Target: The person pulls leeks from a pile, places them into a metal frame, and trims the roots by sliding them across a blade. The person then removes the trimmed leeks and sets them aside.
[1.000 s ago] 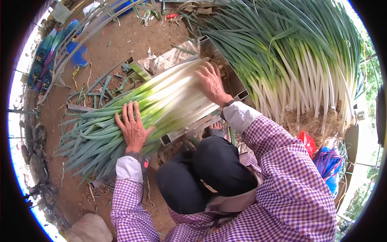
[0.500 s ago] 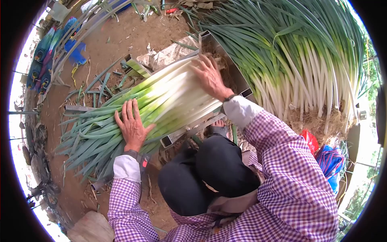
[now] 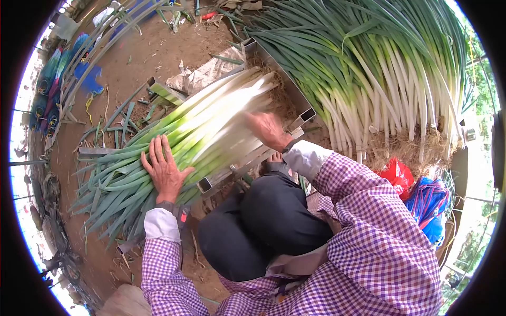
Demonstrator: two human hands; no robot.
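Green-and-white leeks [image 3: 211,116] lie bundled in a metal frame [image 3: 303,111] on the dirt ground [image 3: 158,58], beside a larger pile [image 3: 379,79]. Left hand [image 3: 164,171] rests flat on the green leaves, grip open; right hand [image 3: 268,129], blurred but seemingly open-palmed, lies on the white shanks. Evening the bundle likely goes best with the left palm pinning leaves while the right nudges shanks flush against the frame.

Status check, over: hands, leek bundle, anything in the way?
Left hand flat on green tops, right hand on white stalks. Leek bundle in metal frame. Bigger leek pile alongside.
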